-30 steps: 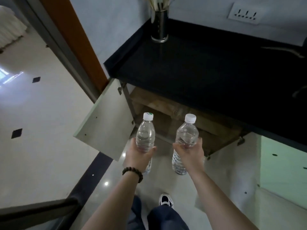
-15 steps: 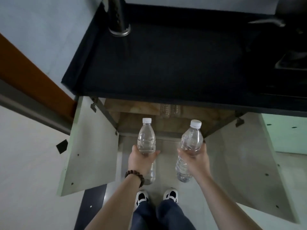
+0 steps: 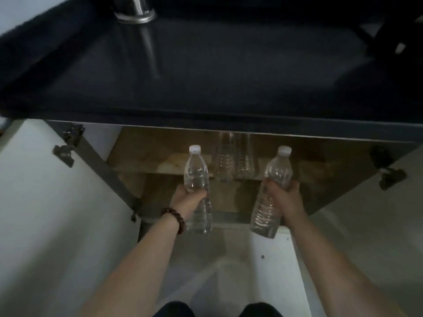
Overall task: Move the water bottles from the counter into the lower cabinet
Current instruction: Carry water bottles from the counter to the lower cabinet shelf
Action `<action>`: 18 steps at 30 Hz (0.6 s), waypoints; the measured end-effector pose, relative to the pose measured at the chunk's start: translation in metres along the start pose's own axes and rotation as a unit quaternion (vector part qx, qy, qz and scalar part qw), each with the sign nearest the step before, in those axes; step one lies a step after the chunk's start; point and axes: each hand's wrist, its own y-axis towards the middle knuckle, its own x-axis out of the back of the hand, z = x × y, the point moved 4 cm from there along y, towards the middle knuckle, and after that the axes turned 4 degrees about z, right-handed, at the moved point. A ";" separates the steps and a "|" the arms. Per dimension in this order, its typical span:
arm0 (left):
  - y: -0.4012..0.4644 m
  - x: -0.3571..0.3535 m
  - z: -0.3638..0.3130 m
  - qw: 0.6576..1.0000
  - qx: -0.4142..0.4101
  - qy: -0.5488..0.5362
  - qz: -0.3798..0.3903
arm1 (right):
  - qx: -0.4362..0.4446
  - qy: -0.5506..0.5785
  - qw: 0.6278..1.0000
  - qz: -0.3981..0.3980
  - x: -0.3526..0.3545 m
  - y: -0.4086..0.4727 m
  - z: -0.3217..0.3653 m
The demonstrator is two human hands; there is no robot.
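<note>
My left hand [image 3: 188, 200] grips a clear water bottle [image 3: 196, 172] with a white cap, held upright in front of the open lower cabinet [image 3: 146, 156]. My right hand [image 3: 285, 197] grips a second clear water bottle [image 3: 275, 177], tilted slightly to the right. Both bottles hang at the cabinet's opening, above its front edge. On the wooden shelf inside, two more clear bottles [image 3: 233, 156] stand side by side between the ones I hold; their tops are hidden by the black counter [image 3: 229, 65].
The left cabinet door [image 3: 57, 202] and the right cabinet door [image 3: 370, 225] stand wide open on either side of my arms. A steel cylinder [image 3: 135, 10] stands at the counter's back left. Pale floor lies below, with my knees at the bottom edge.
The view has dropped lower and closer to the cabinet. Both hands with their bottles have moved forward to the cabinet opening, and the bottles on the shelf show more plainly.
</note>
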 end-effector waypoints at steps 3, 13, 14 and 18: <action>0.044 -0.002 -0.015 0.997 -0.063 0.036 -0.027 | -0.005 0.012 0.999 0.046 -0.002 0.060 -0.001; 0.109 -0.009 -0.071 0.980 -0.145 0.121 -0.069 | 0.022 -0.057 0.998 0.032 -0.019 0.139 0.030; 0.112 -0.012 -0.071 0.978 -0.153 0.124 -0.066 | 0.020 -0.072 0.997 0.035 -0.020 0.141 0.028; 0.131 -0.024 -0.062 0.959 -0.193 0.196 -0.070 | 0.017 -0.139 0.990 0.022 -0.020 0.149 0.017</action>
